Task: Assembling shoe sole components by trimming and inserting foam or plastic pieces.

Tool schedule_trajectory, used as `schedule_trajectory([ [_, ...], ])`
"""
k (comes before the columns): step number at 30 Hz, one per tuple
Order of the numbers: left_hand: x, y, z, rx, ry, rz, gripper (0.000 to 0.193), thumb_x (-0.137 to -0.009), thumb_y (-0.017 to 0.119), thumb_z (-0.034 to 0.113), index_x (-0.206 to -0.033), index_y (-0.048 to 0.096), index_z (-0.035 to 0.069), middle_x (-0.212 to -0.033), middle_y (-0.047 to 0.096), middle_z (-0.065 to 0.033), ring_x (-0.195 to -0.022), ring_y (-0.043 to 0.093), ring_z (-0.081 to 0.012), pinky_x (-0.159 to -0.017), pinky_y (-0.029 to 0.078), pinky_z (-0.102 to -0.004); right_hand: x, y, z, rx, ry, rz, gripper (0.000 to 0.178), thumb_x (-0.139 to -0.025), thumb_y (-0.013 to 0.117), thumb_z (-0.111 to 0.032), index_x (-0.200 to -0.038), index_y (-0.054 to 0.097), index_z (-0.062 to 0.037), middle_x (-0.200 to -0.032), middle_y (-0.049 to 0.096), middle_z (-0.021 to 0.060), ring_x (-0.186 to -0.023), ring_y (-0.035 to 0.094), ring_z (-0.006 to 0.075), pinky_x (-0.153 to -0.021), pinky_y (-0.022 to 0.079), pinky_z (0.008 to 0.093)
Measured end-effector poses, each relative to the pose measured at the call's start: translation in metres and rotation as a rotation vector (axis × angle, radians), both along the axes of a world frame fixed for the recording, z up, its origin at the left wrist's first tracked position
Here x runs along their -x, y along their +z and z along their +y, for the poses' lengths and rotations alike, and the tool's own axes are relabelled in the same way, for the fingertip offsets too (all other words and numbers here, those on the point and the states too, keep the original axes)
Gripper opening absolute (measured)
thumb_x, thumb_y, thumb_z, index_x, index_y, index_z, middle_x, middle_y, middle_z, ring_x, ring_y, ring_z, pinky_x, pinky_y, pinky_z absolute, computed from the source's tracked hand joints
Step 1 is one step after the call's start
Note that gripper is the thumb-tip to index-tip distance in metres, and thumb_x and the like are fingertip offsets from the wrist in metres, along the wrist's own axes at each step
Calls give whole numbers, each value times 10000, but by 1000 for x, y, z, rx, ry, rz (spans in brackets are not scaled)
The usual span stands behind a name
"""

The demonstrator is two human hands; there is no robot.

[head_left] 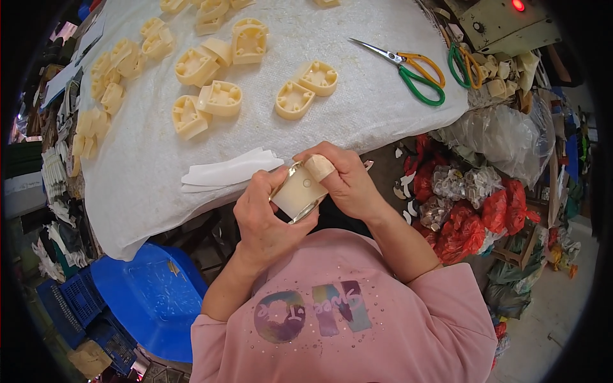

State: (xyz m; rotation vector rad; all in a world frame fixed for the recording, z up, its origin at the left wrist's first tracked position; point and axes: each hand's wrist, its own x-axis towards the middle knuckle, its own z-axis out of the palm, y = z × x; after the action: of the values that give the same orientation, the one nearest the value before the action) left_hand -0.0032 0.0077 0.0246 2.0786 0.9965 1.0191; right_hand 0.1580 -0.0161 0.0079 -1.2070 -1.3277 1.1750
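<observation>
Both hands meet over the table's near edge around a cream-coloured plastic piece with shiny rims and a small round mark on its face. My left hand grips it from the left and below, fingers wrapped round its side. On the other side my right hand is closed on its upper right corner, a beige cover on the thumb pressed against it. Just beyond my left hand lies a small stack of white strips. Farther off, two cream plastic shells rest touching each other, open sides up.
More cream shells are spread over the white-covered table. Scissors with green and orange handles lie at the right, near a metal box with a red light. A blue basin stands below left; red plastic bags sit right.
</observation>
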Motion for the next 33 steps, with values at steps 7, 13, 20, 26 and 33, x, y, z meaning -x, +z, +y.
schedule_trajectory([
  [7,-2,-8,0,-102,99,7,568,-552,821,113,-1018,520,-12,-827,571,-110,-626,606,-239,-549,500,-308,17,2,-7,259,-145,590,297,-974,440,-255,-1092,605,-39,-928,612,3,-819,589,112,-683,466,244],
  [13,-5,-6,0,-234,117,16,592,-535,798,78,-1070,558,-2,-832,600,-111,-620,584,-231,-542,497,-305,23,-2,-9,54,-201,211,310,-976,433,-243,-1180,568,-52,-978,598,9,-837,564,99,-705,460,237],
  [20,-1,-20,7,-285,141,-35,543,-516,814,49,-1024,624,65,-732,563,-40,-554,512,-141,-455,398,-243,28,-3,-11,275,-162,636,335,-942,449,-139,-1260,506,-47,-1091,571,71,-905,552,128,-748,462,260],
  [26,-5,-20,-2,-245,167,-38,524,-523,804,59,-1016,626,62,-718,523,-78,-585,554,-232,-519,482,-307,30,-2,-12,32,-210,161,386,-942,447,-120,-1319,452,-41,-1190,524,91,-1063,514,155,-899,424,283],
  [33,-8,-15,-2,-190,225,-185,639,-550,843,115,-1122,567,39,-827,602,-93,-684,622,-233,-565,514,-294,33,4,-13,35,-172,242,451,-896,515,-65,-1336,425,-21,-1230,506,108,-1118,496,153,-947,400,279],
])
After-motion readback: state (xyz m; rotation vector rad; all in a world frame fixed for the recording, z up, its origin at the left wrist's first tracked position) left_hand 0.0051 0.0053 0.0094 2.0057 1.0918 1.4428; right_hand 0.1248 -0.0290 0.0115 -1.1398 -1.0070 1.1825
